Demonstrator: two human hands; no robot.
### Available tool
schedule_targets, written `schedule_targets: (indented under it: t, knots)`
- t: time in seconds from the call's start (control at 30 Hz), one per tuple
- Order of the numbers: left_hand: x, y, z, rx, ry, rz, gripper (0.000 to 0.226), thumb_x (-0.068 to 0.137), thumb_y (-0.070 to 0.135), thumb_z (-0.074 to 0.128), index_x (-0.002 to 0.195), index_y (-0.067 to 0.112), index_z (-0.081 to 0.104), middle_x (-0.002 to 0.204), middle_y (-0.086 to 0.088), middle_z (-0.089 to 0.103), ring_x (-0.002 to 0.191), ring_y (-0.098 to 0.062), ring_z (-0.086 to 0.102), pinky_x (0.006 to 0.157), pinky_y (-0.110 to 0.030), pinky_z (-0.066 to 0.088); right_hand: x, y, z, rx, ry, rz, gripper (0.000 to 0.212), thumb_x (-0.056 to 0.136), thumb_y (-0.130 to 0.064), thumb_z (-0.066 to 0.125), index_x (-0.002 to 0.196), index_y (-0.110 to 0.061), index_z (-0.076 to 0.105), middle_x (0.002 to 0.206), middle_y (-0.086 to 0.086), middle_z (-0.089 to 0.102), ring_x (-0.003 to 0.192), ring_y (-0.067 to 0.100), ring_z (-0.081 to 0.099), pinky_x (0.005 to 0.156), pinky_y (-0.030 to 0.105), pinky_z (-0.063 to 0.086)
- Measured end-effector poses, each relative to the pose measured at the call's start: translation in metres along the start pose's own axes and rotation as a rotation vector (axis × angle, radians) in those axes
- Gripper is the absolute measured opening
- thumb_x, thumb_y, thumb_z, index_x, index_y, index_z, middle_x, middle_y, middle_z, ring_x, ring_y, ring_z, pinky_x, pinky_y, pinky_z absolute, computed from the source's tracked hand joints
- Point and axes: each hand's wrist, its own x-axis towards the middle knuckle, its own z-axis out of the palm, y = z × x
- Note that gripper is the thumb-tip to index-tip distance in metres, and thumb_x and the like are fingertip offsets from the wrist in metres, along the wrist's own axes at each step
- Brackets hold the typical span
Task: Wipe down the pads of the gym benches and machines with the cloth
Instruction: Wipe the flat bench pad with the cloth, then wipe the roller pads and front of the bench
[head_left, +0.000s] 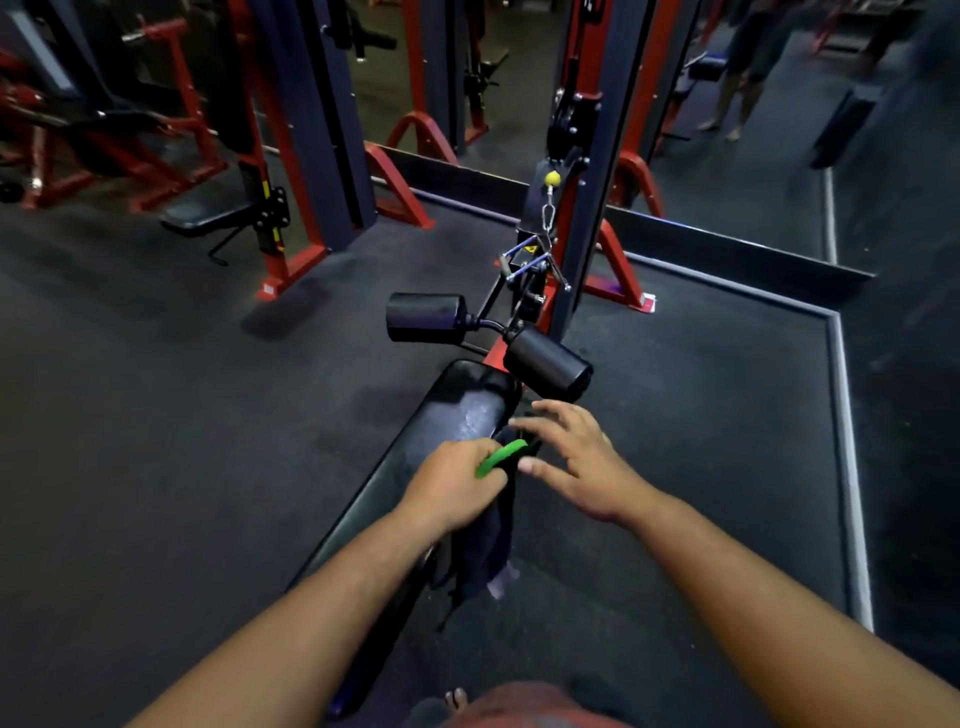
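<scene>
A long black bench pad (447, 421) runs from the bottom centre up toward a cable machine. My left hand (452, 488) is over the pad's right edge, closed around a green-handled item (503, 456); a dark cloth (483, 551) hangs from under it down the side of the bench. My right hand (576, 462) hovers just right of the left hand, fingers spread, fingertips close to the green handle, holding nothing. Two black roller pads (425, 318) (548, 364) stand at the far end of the bench.
A cable handle on a chain (535, 260) hangs at the red-and-black machine column (582, 218). Another bench and red frames (208, 213) stand at the left. A raised grey floor border (847, 415) runs on the right. A person's legs (732, 104) show far right.
</scene>
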Motion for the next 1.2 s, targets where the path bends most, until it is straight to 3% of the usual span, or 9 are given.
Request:
schedule_targets:
  t: [0.07,0.17,0.4,0.67,0.8,0.93,1.03,1.13,1.2]
  knots:
    - [0.01,0.002,-0.02,0.015,-0.021,0.048,0.016,0.074,0.032,0.052,0.06,0.029,0.046,0.065,0.0,0.056,0.08,-0.033,0.061,0.068,-0.043,0.047,0.002,0.016,-0.002,-0.19,-0.13,-0.042,0.079,0.078,-0.092,0.036,0.138,-0.043,0.052,0.156,-0.007,0.034,0.152,0.02,0.016,0.116,0.049,0.022]
    - [0.027,0.0,-0.04,0.085,0.008,0.11,0.013,0.075,0.034,0.051,0.072,0.024,0.058,0.082,0.0,0.06,0.087,-0.029,0.06,0.075,-0.04,0.048,0.006,0.04,-0.02,-0.352,-0.064,-0.089,0.071,0.086,-0.086,0.033,0.109,-0.028,0.067,0.126,-0.003,0.057,0.129,0.026,0.05,0.105,0.048,0.046]
    - [0.062,0.006,-0.062,0.213,-0.162,0.139,0.013,0.078,0.016,0.067,0.091,0.016,0.067,0.085,0.001,0.062,0.08,-0.017,0.06,0.071,-0.034,0.045,0.001,0.052,-0.065,0.615,0.029,0.084,0.01,0.094,-0.015,0.072,0.091,-0.009,0.065,0.092,-0.003,0.069,0.09,0.012,0.065,0.084,0.034,0.05]
    - [0.085,0.064,-0.026,-1.307,-0.076,-0.079,0.08,0.058,0.054,0.093,0.12,0.01,0.07,0.12,-0.009,0.073,0.108,-0.018,0.071,0.086,-0.029,0.058,0.048,0.03,-0.144,1.456,0.361,0.231,0.021,0.104,-0.024,0.054,0.107,-0.01,0.068,0.1,0.012,0.075,0.088,0.022,0.071,0.079,0.034,0.059]
    - [0.106,0.097,0.036,-1.231,-0.052,-0.251,0.042,0.082,0.018,0.082,0.119,0.004,0.068,0.115,-0.013,0.075,0.106,-0.026,0.072,0.088,-0.035,0.058,0.063,0.078,-0.159,1.404,0.132,0.424,0.053,0.101,-0.057,0.043,0.124,-0.018,0.069,0.117,0.01,0.074,0.109,0.025,0.069,0.094,0.039,0.054]
    - [0.138,0.088,0.07,-1.169,0.037,-0.53,0.039,0.086,0.02,0.079,0.115,-0.003,0.069,0.109,-0.021,0.075,0.099,-0.032,0.074,0.086,-0.043,0.06,0.023,0.158,-0.108,1.13,-0.21,0.548,0.033,0.096,-0.025,0.068,0.125,-0.01,0.066,0.129,0.017,0.068,0.113,0.026,0.069,0.095,0.039,0.055]
    - [0.152,0.065,0.092,-1.023,-0.015,-0.737,0.076,0.071,0.021,0.091,0.13,-0.011,0.055,0.109,-0.022,0.072,0.082,-0.03,0.075,0.066,-0.037,0.06,0.014,0.187,-0.069,0.955,0.079,0.651,0.042,0.09,-0.015,0.076,0.126,-0.02,0.055,0.126,0.014,0.069,0.109,0.02,0.07,0.091,0.035,0.057]
    - [0.164,0.054,0.103,-0.852,-0.016,-0.635,0.133,0.065,0.013,0.095,0.162,0.025,0.004,0.14,-0.003,0.045,0.115,-0.023,0.063,0.092,-0.039,0.056,0.013,0.202,-0.049,1.02,0.156,0.638,0.081,0.076,-0.024,0.086,0.144,-0.038,0.043,0.127,0.003,0.068,0.115,0.016,0.067,0.1,0.04,0.054]
    - [0.179,0.045,0.103,-0.539,-0.089,-0.465,0.125,0.066,0.014,0.092,0.161,0.035,0.013,0.147,0.004,0.044,0.131,-0.018,0.052,0.102,-0.032,0.049,0.017,0.215,-0.045,0.882,0.082,0.584,0.082,0.066,-0.028,0.091,0.138,-0.037,0.053,0.133,-0.005,0.064,0.121,0.009,0.063,0.102,0.035,0.052]
